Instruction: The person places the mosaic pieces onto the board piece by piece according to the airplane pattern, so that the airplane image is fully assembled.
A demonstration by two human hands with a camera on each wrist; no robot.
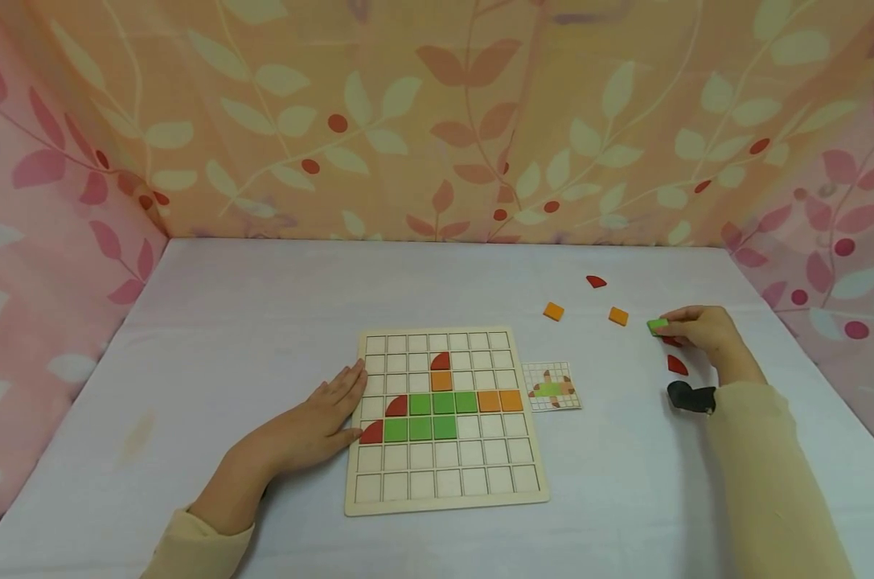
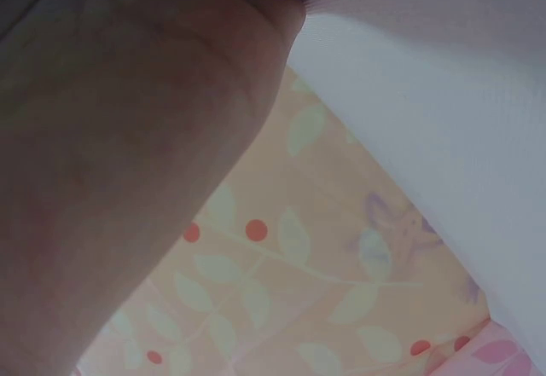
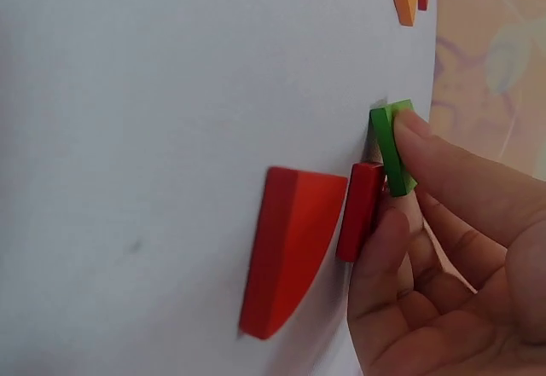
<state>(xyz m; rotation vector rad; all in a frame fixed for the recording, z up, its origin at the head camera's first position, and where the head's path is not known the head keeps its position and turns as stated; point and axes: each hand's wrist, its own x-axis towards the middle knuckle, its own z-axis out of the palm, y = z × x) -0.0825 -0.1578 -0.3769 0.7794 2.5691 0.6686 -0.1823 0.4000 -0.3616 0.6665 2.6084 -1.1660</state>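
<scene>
A wooden grid board (image 1: 447,486) lies on the table with green squares (image 1: 420,428), orange squares (image 1: 441,381) and red quarter-circle pieces (image 1: 396,405) set in its cells. My left hand (image 1: 309,426) rests flat at the board's left edge, fingers straight; in the left wrist view its palm side looms large and the board is out of sight. Off to the right, my right hand (image 1: 704,334) pinches a green square tile (image 3: 394,150) between thumb and fingers. Close under that tile is a red piece (image 3: 362,210), partly covered by the fingers. Nearer lies another red quarter-circle (image 3: 290,248).
Two loose orange squares (image 1: 554,311) and a further red quarter-circle (image 1: 596,281) lie toward the back right. A small pattern card (image 1: 552,386) touches the board's right side. Patterned cloth walls (image 1: 437,121) enclose the white table (image 1: 263,297) at the back and both sides.
</scene>
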